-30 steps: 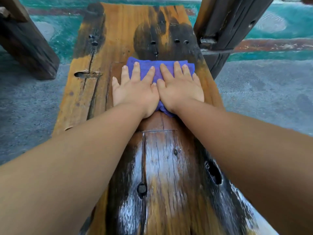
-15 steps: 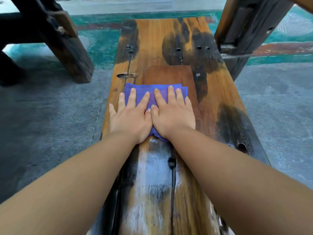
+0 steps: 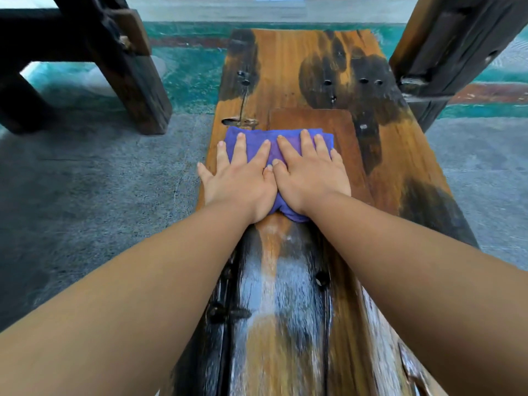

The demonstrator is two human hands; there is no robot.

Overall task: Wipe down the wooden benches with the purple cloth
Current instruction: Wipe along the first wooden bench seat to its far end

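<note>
A long wooden bench (image 3: 405, 167), orange-brown with black patches and small holes, runs away from me down the middle of the head view. The folded purple cloth (image 3: 254, 141) lies flat on its left half. My left hand (image 3: 238, 181) and my right hand (image 3: 311, 175) press side by side on the cloth, palms down, fingers spread and thumbs touching. The little finger of my left hand hangs past the bench's left edge. The cloth's near part bunches out under my wrists. The wood near me shines wet.
A dark wooden leg or post (image 3: 134, 70) stands on the floor at the left of the bench. Another dark wooden post (image 3: 445, 47) rises close to the bench's far right corner. Grey concrete floor (image 3: 100, 181) lies on both sides, with a teal painted strip (image 3: 188, 75) beyond.
Both hands and the cloth have slid from the bench's right-centre over to its left half and back toward me. My view has swung, showing more of the left post.
</note>
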